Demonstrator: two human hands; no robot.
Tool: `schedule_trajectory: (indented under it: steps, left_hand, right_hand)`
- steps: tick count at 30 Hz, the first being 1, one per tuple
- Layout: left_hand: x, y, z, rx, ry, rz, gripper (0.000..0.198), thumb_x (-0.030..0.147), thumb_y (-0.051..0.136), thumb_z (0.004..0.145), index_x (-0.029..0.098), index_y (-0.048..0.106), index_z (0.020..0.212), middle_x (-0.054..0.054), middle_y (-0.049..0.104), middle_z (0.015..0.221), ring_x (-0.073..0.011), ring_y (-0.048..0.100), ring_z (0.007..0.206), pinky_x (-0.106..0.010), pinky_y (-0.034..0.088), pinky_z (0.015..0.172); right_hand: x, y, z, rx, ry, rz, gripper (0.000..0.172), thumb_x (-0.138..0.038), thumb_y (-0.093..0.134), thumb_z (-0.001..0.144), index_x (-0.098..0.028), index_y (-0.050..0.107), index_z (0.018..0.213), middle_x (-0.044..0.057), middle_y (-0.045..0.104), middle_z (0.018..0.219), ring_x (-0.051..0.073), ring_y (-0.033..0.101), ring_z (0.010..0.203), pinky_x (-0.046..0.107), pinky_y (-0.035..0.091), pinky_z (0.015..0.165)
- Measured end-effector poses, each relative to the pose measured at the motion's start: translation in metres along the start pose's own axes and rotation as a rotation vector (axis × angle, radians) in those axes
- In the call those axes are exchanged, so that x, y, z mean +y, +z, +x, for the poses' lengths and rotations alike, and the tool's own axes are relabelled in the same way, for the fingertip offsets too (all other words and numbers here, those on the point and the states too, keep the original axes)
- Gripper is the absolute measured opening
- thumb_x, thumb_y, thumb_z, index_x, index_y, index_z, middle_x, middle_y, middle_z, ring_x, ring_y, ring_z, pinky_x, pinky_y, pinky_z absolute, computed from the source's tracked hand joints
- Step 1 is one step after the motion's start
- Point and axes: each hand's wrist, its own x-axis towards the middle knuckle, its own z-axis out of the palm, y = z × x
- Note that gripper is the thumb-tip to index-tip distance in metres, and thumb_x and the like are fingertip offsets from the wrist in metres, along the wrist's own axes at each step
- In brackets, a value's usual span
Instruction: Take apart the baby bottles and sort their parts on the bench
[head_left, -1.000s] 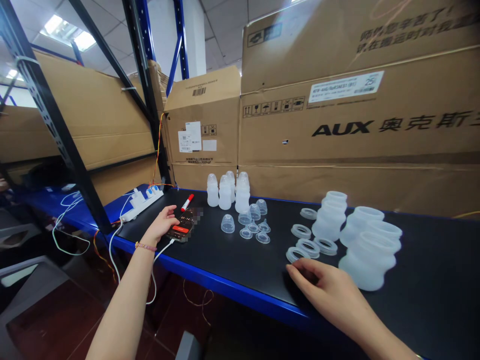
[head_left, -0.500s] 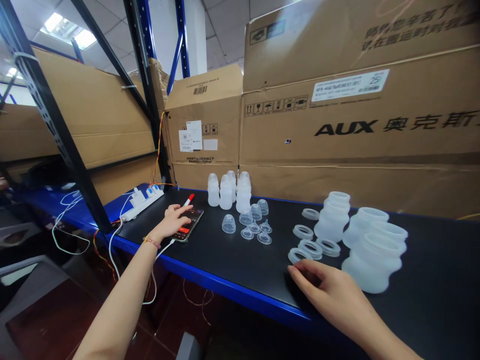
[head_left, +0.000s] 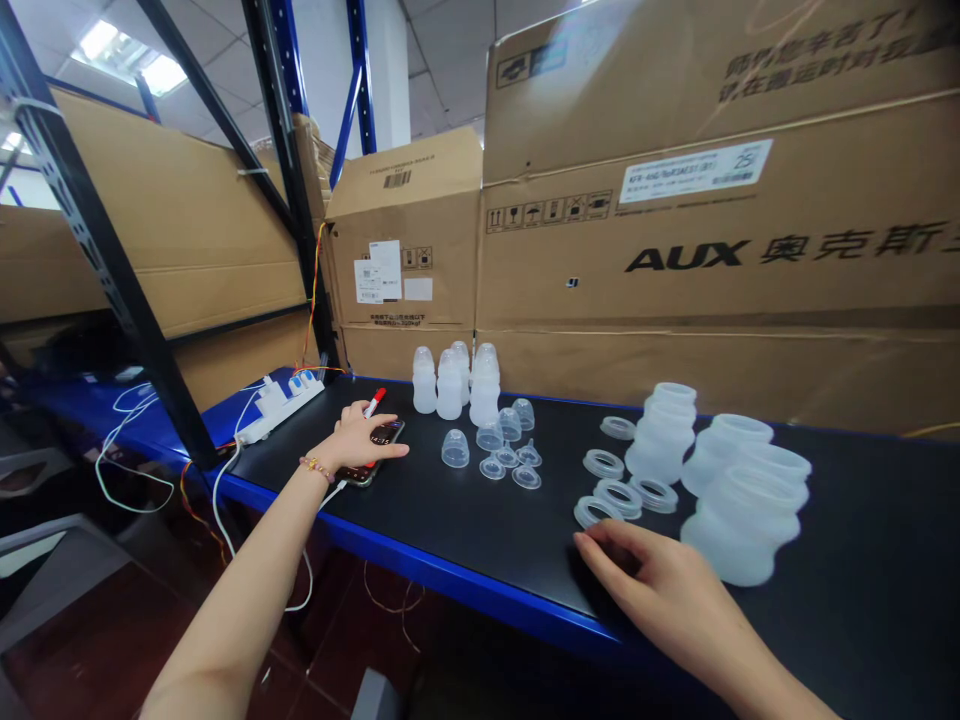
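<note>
My left hand [head_left: 360, 438] is over a phone [head_left: 388, 433] that lies face up with a charging cable in it. Its fingers are spread, and a red-capped marker [head_left: 375, 401] lies at its fingertips. My right hand [head_left: 660, 585] rests at the table's front edge, thumb and index tip drawn together with nothing visible between them. Just beyond those tips is a clear collar ring [head_left: 596, 512], one of several rings beside frosted, open-mouthed baby bottles [head_left: 739, 535]. In the middle lie clear dome caps [head_left: 455, 449] and silicone nipples [head_left: 526, 477]. Several capped baby bottles [head_left: 485, 388] stand behind them.
A white power strip [head_left: 281, 408] with plugs and cables lies at the left, beside a black rack post [head_left: 112, 240]. Large cardboard boxes [head_left: 712, 300] wall off the back. The black table [head_left: 465, 530] has a blue front edge.
My left hand has shifted slightly right over the phone, its thumb now stretched past the phone's right edge. My right hand and the bottle parts have stayed in place.
</note>
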Motion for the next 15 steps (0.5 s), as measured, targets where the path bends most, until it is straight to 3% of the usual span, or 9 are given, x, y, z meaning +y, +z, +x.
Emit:
schedule_trajectory:
  steps: [6,12,15]
  left_hand:
    - [0.003,0.001,0.003,-0.008,0.004,0.046,0.073,0.080,0.061,0.069,0.039,0.064,0.130,-0.012,0.031,0.151,-0.0426,0.024,0.143,-0.059,0.027,0.114]
    - [-0.007,0.000,-0.003,0.171,-0.027,-0.057,0.091,0.073,0.070,0.066,0.032,0.049,0.144,-0.015,0.033,0.150,-0.0398,0.028,0.141,-0.057,0.028,0.113]
    - [-0.016,0.000,-0.007,0.198,-0.034,-0.116,0.093,0.065,0.077,0.061,0.032,0.049,0.143,-0.013,0.034,0.150,-0.0386,0.030,0.140,-0.055,0.028,0.114]
  right_hand:
    - [-0.001,0.000,-0.001,-0.011,0.014,0.003,0.042,-0.058,0.041,0.082,-0.025,0.059,0.064,0.002,0.061,0.055,0.018,0.054,0.053,0.030,0.038,0.053]
    - [-0.003,-0.001,-0.001,-0.029,0.037,-0.016,0.043,-0.059,0.039,0.081,-0.025,0.059,0.063,0.002,0.060,0.056,0.018,0.053,0.054,0.030,0.038,0.054]
    - [-0.004,-0.002,-0.001,-0.023,0.035,-0.011,0.043,-0.059,0.039,0.080,-0.025,0.060,0.065,0.002,0.061,0.057,0.018,0.053,0.054,0.030,0.039,0.055]
